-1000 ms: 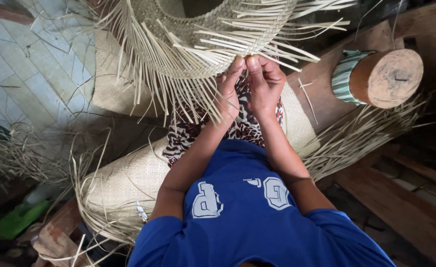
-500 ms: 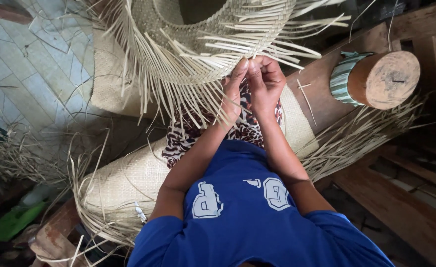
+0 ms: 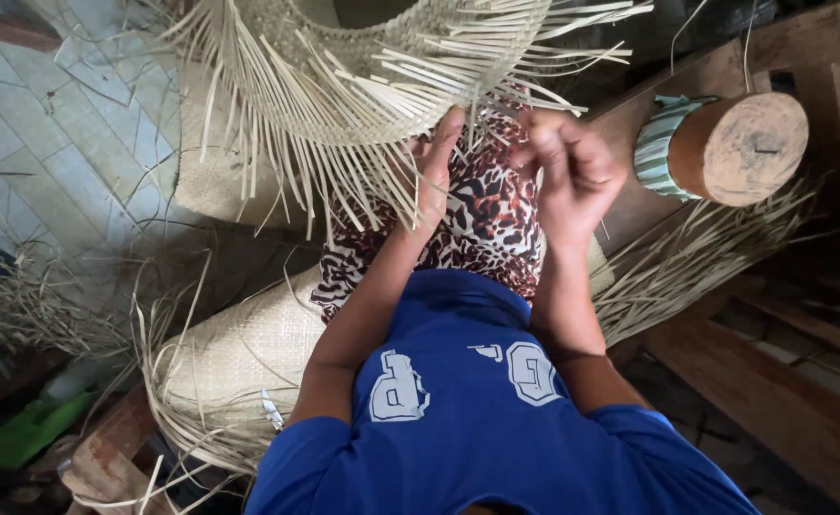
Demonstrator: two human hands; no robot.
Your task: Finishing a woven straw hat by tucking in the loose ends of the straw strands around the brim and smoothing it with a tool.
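At far left, a green object [image 3: 29, 429] lies blurred on the dark floor beside loose straw [image 3: 20, 305], with pale tiles [image 3: 67, 143] above. Next to it a woven mat [image 3: 239, 358], fringed with unwoven strands, rests by the person's left elbow. Overhead, a half-woven hat [image 3: 363, 67] hangs its free strips down over the lap; no packages, labels or signs are in view apart from white letters on the blue shirt [image 3: 458, 420]. The left hand [image 3: 434, 176] reaches up into the hat's fringe, fingers pressed together along a few strips (whether it pinches one cannot be told, as the strands hide the tips). A leopard-print cloth [image 3: 487, 219] covers the lap between the hands. The right hand [image 3: 568, 167] sits just beside the hat's edge, fingers curled and pinched together, apparently on a thin strip too fine to make out. Farther right, a wooden block [image 3: 739, 148] with a striped band [image 3: 658, 148] around it lies on a wooden bench [image 3: 782, 401], above more straw fringe [image 3: 696, 257].
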